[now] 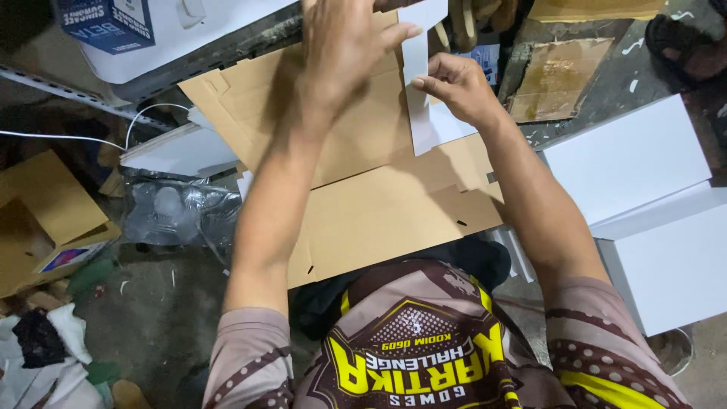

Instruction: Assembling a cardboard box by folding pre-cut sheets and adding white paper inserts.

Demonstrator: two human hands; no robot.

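Note:
A flat brown cardboard blank (379, 204) lies on my lap and the floor in front of me. My left hand (344, 45) is spread open with its fingers resting flat on the far part of the cardboard, fingertips touching a white card piece (424, 113). My right hand (458, 87) pinches the edge of that white piece, which stands partly folded up from the brown cardboard.
White boxes (644, 204) are stacked to my right. A crumpled clear plastic bag (178, 212) and brown cardboard scraps (45, 204) lie at left. A white carton with a blue box (113, 26) sits far left. Another person's sandalled foot (685, 45) is at the top right.

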